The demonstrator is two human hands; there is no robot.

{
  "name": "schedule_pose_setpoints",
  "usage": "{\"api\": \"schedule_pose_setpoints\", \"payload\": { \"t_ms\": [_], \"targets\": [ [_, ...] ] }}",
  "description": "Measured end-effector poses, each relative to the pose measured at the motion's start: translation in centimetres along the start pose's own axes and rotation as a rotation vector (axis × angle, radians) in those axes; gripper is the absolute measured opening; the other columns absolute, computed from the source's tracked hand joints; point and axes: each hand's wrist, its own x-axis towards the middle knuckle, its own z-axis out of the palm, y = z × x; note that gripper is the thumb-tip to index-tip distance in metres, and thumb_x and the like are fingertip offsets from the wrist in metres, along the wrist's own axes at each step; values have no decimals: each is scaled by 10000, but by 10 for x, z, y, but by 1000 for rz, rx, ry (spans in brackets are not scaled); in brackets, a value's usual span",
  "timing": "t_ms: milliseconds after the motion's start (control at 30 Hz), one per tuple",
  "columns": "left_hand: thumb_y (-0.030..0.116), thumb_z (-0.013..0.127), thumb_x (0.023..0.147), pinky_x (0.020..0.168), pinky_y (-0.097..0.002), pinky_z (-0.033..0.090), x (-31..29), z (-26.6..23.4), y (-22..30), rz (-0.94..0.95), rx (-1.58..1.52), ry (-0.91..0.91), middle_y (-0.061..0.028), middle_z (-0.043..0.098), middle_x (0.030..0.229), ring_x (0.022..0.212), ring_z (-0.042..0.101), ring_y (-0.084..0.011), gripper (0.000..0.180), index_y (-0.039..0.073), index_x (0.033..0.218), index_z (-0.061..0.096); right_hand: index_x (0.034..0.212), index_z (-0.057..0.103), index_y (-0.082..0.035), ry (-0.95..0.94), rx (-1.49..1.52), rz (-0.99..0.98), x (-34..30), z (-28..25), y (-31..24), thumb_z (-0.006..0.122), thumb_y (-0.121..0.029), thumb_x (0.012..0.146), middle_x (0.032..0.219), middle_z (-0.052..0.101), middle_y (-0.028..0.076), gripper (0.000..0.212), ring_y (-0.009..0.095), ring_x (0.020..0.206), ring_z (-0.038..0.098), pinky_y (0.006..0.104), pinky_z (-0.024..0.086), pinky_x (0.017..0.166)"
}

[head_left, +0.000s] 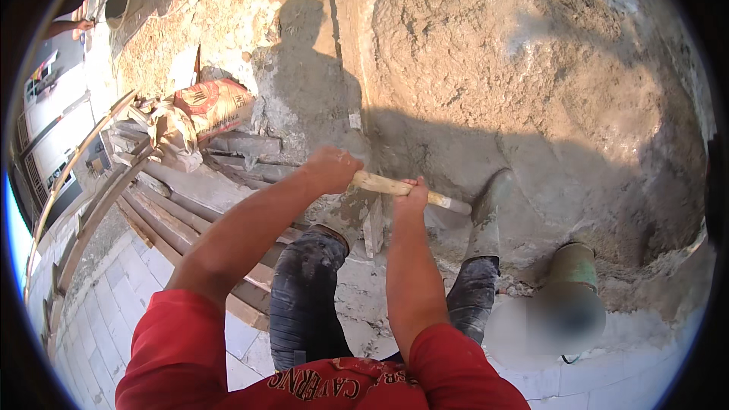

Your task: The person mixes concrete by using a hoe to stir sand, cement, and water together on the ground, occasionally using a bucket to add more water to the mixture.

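My left hand [332,170] is closed around the rear end of a pale wooden tool handle [377,183]. Further along the same handle, my right hand [412,195] grips it. The handle slants down to the right and ends in a whitish section beside my right foot. Its working head is coated in grey or hidden, so I cannot tell its kind. Wet grey concrete [471,148] spreads ahead of my hands, partly in shade and rough where sunlit.
Wooden planks [178,216] lie to my left, with a torn red-and-tan paper sack [216,108] beyond them. A greenish cylindrical container [573,266] stands at right, near a blurred patch. At far left are a bucket [124,6] and another person's hand [83,24].
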Motion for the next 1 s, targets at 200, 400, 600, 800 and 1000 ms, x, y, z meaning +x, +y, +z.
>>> {"api": "schedule_pose_setpoints", "payload": {
  "t_ms": [200, 400, 600, 800, 1000],
  "targets": [
    [120, 570, 878, 894, -475, 495, -61, -141, -64, -69, 130, 115, -127, 712, 992, 1008, 689, -304, 275, 142, 1130, 676, 891, 394, -98, -263, 27, 215, -92, 160, 71, 418, -158, 1026, 629, 429, 13, 150, 166, 523, 468, 322, 467, 489],
    [90, 587, 856, 789, -444, 530, -172, -305, -53, -126, 444, 323, -141, 715, 901, 879, 708, -324, 291, 160, 1108, 716, 859, 400, -81, -417, 63, 179, -218, 271, 83, 327, -108, 981, 700, 430, 41, 145, 185, 589, 488, 369, 532, 560],
    [162, 742, 731, 700, -428, 517, -279, -449, -77, -342, 390, 395, -98, 722, 840, 831, 694, -295, 183, 151, 914, 734, 896, 450, -45, -773, 111, 167, -413, 368, 129, 418, -175, 1046, 788, 520, 66, 201, 196, 708, 557, 385, 582, 792],
    [5, 659, 671, 715, -445, 527, -227, -333, -181, -340, 81, 299, -149, 719, 848, 809, 699, -318, 339, 91, 997, 701, 937, 467, -27, -643, -15, -7, -367, 315, 157, 482, -202, 1052, 833, 527, 89, 210, 227, 776, 588, 435, 601, 802],
    [116, 597, 803, 935, -502, 495, -203, -38, -111, -270, -181, -41, -172, 721, 1060, 1060, 665, -348, 346, 175, 1121, 724, 898, 485, -75, -252, -229, 63, -196, 37, 136, 498, -167, 1040, 779, 507, 46, 170, 215, 720, 553, 455, 538, 807]
  ]
}}
